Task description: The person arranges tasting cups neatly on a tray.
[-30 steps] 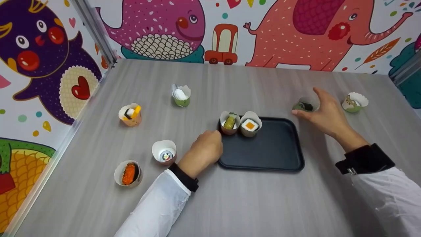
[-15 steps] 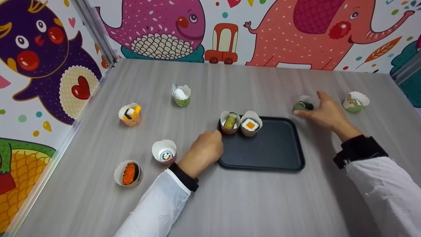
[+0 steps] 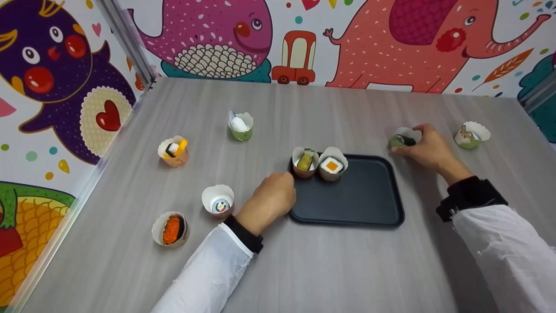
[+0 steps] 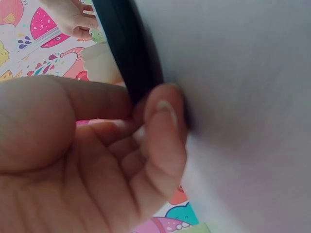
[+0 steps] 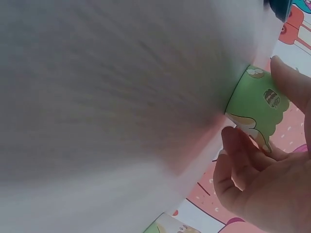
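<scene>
My left hand (image 3: 271, 195) pinches the left edge of a black tray (image 3: 360, 217); the left wrist view shows thumb and fingertips on the tray rim (image 4: 129, 53). My right hand (image 3: 430, 150) is around a green paper cup (image 3: 396, 141) with a dark piece inside. In the right wrist view its thumb lies on one side of the green cup (image 5: 257, 97) and curled fingertips (image 5: 231, 138) on the other; the base sits at the table. Toward the tray's back left stand two cups side by side, one with a yellow-green topped piece (image 3: 306, 161), one with a white-and-orange square piece (image 3: 332, 166).
Left of the tray stand several paper cups: one with orange roe sushi (image 3: 173, 230), one with a round roll (image 3: 219, 204), one with a yellow-topped piece (image 3: 174, 151), and a green one with white filling (image 3: 241, 126). Another green cup (image 3: 471, 135) is at far right. Patterned walls border the table.
My right thumb and fingers have closed in around the green cup, the forearm shifting slightly left. My left hand has stayed at the tray edge.
</scene>
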{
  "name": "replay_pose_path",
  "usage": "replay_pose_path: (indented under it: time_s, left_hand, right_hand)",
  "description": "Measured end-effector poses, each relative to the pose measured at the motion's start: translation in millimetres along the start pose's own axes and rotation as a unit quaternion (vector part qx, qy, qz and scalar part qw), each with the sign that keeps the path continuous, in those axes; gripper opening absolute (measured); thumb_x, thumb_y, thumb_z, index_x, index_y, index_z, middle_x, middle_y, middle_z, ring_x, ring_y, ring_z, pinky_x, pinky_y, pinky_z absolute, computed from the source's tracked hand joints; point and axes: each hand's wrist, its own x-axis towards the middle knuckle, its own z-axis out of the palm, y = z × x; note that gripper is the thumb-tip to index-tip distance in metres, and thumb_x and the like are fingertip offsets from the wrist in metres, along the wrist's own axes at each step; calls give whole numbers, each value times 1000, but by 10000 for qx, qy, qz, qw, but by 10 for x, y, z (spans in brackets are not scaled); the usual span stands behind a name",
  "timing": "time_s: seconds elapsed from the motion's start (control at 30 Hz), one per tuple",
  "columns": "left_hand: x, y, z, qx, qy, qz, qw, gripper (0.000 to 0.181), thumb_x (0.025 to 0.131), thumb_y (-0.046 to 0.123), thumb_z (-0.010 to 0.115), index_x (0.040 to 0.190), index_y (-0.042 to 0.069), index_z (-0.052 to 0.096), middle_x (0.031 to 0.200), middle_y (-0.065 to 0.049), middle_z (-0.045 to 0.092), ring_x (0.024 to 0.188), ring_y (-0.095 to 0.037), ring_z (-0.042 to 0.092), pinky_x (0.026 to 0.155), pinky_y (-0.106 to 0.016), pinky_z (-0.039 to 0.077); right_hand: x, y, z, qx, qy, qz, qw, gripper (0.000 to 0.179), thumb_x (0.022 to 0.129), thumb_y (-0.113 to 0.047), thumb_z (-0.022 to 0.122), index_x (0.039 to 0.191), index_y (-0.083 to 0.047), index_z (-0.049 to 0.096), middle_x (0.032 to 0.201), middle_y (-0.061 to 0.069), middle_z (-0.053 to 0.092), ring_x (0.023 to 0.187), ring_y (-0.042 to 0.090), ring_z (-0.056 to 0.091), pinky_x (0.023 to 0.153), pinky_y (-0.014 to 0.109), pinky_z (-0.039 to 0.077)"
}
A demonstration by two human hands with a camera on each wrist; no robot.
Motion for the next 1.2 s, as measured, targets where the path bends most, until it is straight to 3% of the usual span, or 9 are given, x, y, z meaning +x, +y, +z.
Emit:
replay_pose_path:
  time_s: [0.23,0.53,1.03,1.2]
  left_hand:
    - [14,-1,17,-6,14,-1,10000,20,105,9,55,112,-2,70,117,-20,71,109,-36,69,88,-50,56]
    - [11,-13,26,-6,50,111,9999,20,105,10,56,111,-2,70,116,-22,72,108,-39,69,89,-50,56]
    - [19,-16,20,-11,2,74,10000,19,104,8,55,109,-2,70,116,-22,71,105,-36,69,86,-50,56]
    - [21,-5,12,-12,-49,20,10000,20,105,9,55,111,-2,70,116,-21,71,106,-36,69,86,-50,56]
  right_hand:
    - [-12,23,19,171,68,156,9997,94,93,-37,80,148,18,27,142,41,41,122,47,42,106,60,37]
    - [-35,18,3,197,357,43,9992,91,93,-38,78,146,18,30,139,40,43,121,47,44,105,59,36]
    - [-236,-214,-13,-135,718,-307,9969,87,90,-39,81,145,14,39,141,38,48,115,46,50,97,59,41]
    - [-350,-308,7,76,699,-488,9963,81,89,-32,83,141,14,41,144,39,45,123,49,47,104,64,40]
